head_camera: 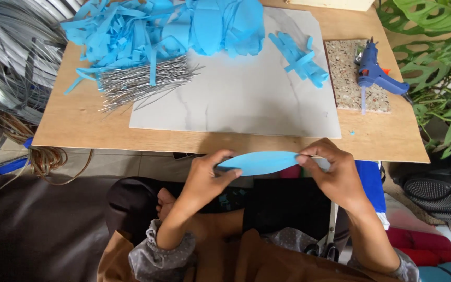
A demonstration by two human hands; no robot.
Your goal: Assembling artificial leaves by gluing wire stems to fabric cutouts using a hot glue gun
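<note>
Foam leaf (261, 162) pinched between both hands; glue gun (374, 73), wires (142, 82) lie beyond.

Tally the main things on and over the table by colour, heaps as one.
Blue: 4 — foam leaf, scrap heap, strip bundle, glue gun
Silver: 1 — wire bundle
Grey: 2 — board, speckled slab
Total: 7

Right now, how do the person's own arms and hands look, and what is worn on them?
Both hands, the left hand and the right hand, are bare, without gloves; I see no rings or watch. The forearms are uncovered. Grey sleeves with small pale dots are pushed up and bunched near the elbows: left sleeve, right sleeve.
</note>
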